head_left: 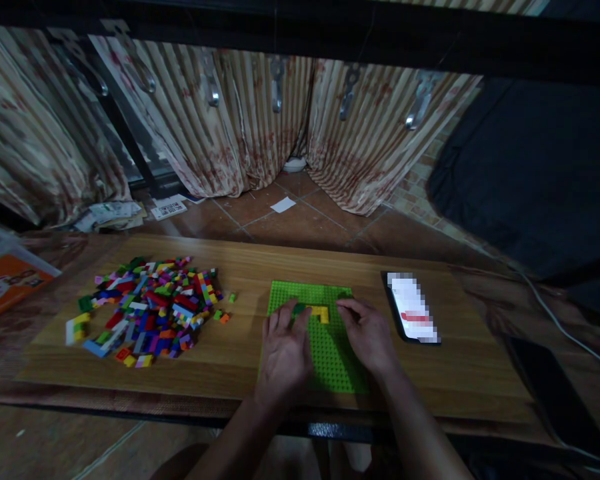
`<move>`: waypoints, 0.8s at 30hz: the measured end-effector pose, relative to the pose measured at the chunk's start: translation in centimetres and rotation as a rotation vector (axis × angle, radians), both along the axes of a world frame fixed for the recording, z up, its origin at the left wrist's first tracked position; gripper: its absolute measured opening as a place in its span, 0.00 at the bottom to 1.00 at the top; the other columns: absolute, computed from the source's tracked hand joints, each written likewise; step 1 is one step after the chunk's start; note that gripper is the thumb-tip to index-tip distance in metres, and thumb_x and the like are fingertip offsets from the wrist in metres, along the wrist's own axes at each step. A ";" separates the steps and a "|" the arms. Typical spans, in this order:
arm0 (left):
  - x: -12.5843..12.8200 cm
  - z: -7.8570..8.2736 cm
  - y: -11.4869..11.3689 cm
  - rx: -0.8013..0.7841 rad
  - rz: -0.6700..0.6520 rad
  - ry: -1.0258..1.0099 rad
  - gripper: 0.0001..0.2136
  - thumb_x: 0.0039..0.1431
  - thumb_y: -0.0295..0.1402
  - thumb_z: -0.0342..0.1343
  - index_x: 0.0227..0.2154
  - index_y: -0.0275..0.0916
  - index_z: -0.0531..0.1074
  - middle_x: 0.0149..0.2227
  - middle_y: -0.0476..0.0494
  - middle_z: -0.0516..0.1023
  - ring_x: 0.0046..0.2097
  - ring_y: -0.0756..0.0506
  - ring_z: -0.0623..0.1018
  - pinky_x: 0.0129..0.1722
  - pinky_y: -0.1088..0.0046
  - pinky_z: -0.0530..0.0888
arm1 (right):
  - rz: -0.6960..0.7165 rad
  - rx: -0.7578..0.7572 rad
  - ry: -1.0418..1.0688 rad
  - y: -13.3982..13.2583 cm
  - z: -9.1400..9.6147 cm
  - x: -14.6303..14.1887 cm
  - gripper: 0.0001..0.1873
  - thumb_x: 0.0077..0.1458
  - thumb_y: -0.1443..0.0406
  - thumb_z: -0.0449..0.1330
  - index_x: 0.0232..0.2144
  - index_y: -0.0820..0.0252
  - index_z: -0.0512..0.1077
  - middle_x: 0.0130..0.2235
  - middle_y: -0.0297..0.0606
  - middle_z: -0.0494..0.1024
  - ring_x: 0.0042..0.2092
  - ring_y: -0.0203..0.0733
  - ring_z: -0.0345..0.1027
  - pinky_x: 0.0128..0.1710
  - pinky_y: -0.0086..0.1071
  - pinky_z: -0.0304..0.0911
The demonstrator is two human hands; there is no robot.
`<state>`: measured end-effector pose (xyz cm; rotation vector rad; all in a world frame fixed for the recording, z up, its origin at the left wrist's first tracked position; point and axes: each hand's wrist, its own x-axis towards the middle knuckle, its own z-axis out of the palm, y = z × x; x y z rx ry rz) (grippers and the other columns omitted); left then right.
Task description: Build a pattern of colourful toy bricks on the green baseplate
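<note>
A bright green studded baseplate (pixel 330 363) lies on the wooden board between my two hands. On its upper part sit yellow bricks (pixel 323 313) forming a short row with a bend at the right end. A dark green brick (pixel 299 309) is at the left end of that row. My left hand (pixel 285 350) rests over the plate's left side, its thumb and forefinger closed around the dark green brick. At the plate's right edge, my right hand (pixel 369 332) has its fingers curled and thumb and forefinger pressed together; anything between them is hidden.
A heap of mixed coloured bricks (pixel 155 307) covers the left of the wooden board (pixel 250 267), with a few loose ones beside it. A phone (pixel 413 310) lies right of the plate. A plastic tub with an orange label (pixel 10 280) stands far left; a dark flat object (pixel 555 387) lies far right.
</note>
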<state>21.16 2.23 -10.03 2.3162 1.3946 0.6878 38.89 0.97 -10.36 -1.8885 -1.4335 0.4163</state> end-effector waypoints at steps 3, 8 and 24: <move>-1.1 0.5 1.3 -0.096 0.123 -0.140 0.19 0.59 0.26 0.47 0.53 0.37 0.67 0.56 0.36 0.68 0.57 0.39 0.67 0.58 0.55 0.65 | 0.012 -0.003 -0.004 -0.1 0.0 0.0 0.13 0.57 0.62 0.52 0.37 0.58 0.76 0.39 0.41 0.78 0.42 0.44 0.71 0.45 0.39 0.64; -1.7 0.3 2.2 -0.397 0.229 -0.553 0.19 0.60 0.29 0.47 0.55 0.38 0.63 0.54 0.38 0.71 0.55 0.44 0.72 0.56 0.63 0.68 | 0.004 0.000 0.049 -0.3 0.3 0.0 0.14 0.56 0.61 0.54 0.38 0.59 0.76 0.41 0.42 0.78 0.44 0.45 0.71 0.47 0.41 0.64; -0.7 -0.2 0.9 -0.411 0.224 -0.618 0.22 0.63 0.42 0.46 0.56 0.38 0.65 0.58 0.36 0.68 0.60 0.40 0.66 0.61 0.56 0.62 | -0.006 -0.001 0.154 -1.3 -0.1 -1.1 0.16 0.56 0.60 0.54 0.44 0.58 0.75 0.45 0.43 0.77 0.46 0.46 0.71 0.49 0.44 0.64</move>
